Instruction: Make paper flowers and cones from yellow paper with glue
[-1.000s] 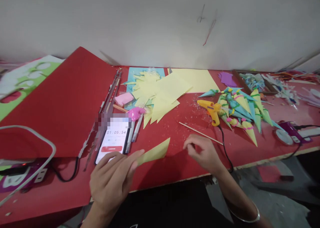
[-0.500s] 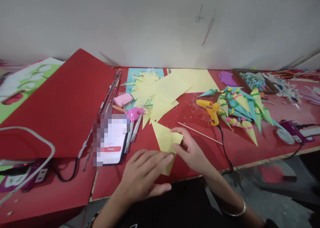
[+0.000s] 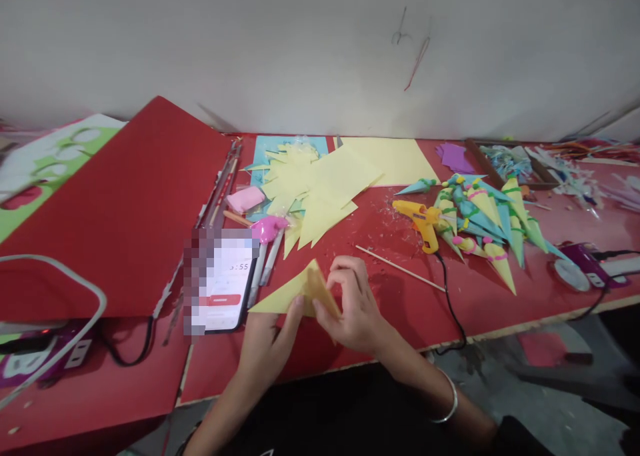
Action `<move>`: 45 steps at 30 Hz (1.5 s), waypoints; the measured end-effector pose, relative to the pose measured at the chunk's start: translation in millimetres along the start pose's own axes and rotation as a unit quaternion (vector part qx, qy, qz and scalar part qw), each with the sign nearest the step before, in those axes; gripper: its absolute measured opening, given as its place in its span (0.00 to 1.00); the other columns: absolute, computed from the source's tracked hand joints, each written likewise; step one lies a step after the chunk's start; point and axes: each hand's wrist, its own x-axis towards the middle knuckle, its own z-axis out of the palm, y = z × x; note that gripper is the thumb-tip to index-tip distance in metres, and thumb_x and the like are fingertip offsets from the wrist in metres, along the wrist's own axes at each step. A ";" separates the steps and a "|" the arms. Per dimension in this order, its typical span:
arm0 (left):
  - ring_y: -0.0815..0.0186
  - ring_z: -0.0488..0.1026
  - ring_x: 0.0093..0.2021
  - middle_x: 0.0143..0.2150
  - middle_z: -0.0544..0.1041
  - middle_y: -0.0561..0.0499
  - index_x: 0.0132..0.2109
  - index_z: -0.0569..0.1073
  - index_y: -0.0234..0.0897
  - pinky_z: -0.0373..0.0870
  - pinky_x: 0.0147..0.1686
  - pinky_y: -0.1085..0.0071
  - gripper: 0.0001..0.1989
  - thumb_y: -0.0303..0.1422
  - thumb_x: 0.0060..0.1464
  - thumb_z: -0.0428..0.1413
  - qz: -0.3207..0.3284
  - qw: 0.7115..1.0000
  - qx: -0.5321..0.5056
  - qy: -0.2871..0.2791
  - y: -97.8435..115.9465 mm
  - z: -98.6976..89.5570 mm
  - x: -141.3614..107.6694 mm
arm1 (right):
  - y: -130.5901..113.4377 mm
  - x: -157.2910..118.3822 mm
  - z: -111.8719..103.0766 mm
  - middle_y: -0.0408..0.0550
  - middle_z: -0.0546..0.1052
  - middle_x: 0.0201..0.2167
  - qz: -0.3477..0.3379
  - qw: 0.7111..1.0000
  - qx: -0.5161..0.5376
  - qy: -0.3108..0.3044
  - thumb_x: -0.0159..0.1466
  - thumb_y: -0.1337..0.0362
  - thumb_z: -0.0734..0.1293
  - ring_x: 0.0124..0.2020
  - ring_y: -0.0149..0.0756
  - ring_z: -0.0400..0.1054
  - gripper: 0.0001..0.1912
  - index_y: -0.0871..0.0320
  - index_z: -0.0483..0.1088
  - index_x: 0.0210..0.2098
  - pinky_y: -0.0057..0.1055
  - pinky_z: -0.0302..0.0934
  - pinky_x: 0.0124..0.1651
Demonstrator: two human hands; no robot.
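A piece of yellow paper [image 3: 287,291] is raised over the front of the red table, bent at its right side, with a point reaching to the left. My left hand [image 3: 267,339] grips its lower edge, thumb on top and fingers behind. With bent fingers, my right hand [image 3: 353,303] pinches the paper's right side. Beyond them lies a pile of cut yellow paper pieces [image 3: 325,183]. To the right a thin wooden stick [image 3: 400,267] rests on the table. The phone [image 3: 225,296] lies just left of my left hand.
A yellow glue gun [image 3: 420,221] with a black cord lies beside a heap of blue and yellow paper cones [image 3: 487,213]. Pink clay packets [image 3: 270,228] sit behind the phone. A large red sheet [image 3: 125,223] covers the left side. A tray [image 3: 510,166] stands at back right.
The yellow paper has turned and lifted from near the table, its point now facing left. My left hand has moved from over it to gripping its lower edge. My right hand has shifted slightly left.
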 end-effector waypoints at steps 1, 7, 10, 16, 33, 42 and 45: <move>0.68 0.70 0.21 0.20 0.73 0.53 0.24 0.71 0.35 0.69 0.22 0.74 0.15 0.31 0.55 0.46 0.004 1.000 0.002 -0.005 -1.3 0.7 -0.9 | 0.1 -0.2 -0.6 0.52 0.64 0.39 0.007 1.000 0.004 -0.017 0.57 0.63 0.63 0.44 0.41 0.60 0.10 0.56 0.58 0.37 0.40 0.59 0.46; 0.67 0.73 0.27 0.28 0.77 0.50 0.34 0.74 0.36 0.72 0.28 0.74 0.14 0.31 0.58 0.44 0.069 0.996 0.017 -0.049 -10.3 -3.1 -0.4 | 5.3 2.9 -6.7 0.46 0.69 0.29 0.082 0.995 0.031 -0.057 0.59 0.60 0.60 0.32 0.35 0.63 0.06 0.57 0.61 0.32 0.32 0.58 0.38; 0.65 0.74 0.30 0.31 0.77 0.49 0.37 0.74 0.35 0.72 0.30 0.71 0.14 0.32 0.58 0.44 0.066 0.994 0.046 -0.072 -14.2 -7.6 4.5 | 10.1 5.1 -10.1 0.40 0.61 0.19 0.102 0.994 0.017 -0.035 0.62 0.63 0.57 0.23 0.30 0.57 0.12 0.56 0.55 0.22 0.28 0.54 0.31; 0.57 0.69 0.48 0.53 0.65 0.39 0.61 0.52 0.37 0.69 0.44 0.60 0.33 0.32 0.50 0.56 0.042 0.977 0.157 0.137 -19.1 -6.0 11.2 | 13.2 6.1 -16.1 0.41 0.60 0.18 0.106 0.992 0.025 -0.059 0.63 0.62 0.55 0.23 0.31 0.57 0.15 0.56 0.54 0.20 0.28 0.52 0.29; 0.71 0.61 0.23 0.23 0.63 0.56 0.23 0.58 0.38 0.58 0.24 0.75 0.16 0.32 0.60 0.41 0.030 0.986 0.100 -0.129 0.8 -4.5 25.8 | 3.8 9.7 -22.7 0.38 0.60 0.18 0.120 0.973 0.142 -0.134 0.61 0.62 0.58 0.22 0.26 0.56 0.14 0.57 0.55 0.20 0.24 0.50 0.27; 0.72 0.57 0.20 0.18 0.57 0.58 0.20 0.53 0.38 0.54 0.24 0.74 0.17 0.31 0.57 0.43 0.044 0.992 0.075 -0.090 5.9 2.6 20.3 | 1.1 5.6 -15.8 0.36 0.51 0.17 0.173 0.952 0.212 -0.139 0.63 0.59 0.56 0.19 0.24 0.47 0.19 0.57 0.48 0.18 0.24 0.42 0.22; 0.72 0.56 0.20 0.17 0.55 0.58 0.20 0.52 0.37 0.53 0.24 0.74 0.17 0.31 0.57 0.44 0.035 0.996 0.062 -0.059 5.0 5.9 18.5 | -1.5 1.7 -10.1 0.36 0.51 0.17 0.201 0.944 0.227 -0.127 0.63 0.58 0.55 0.19 0.24 0.46 0.19 0.57 0.49 0.18 0.24 0.41 0.22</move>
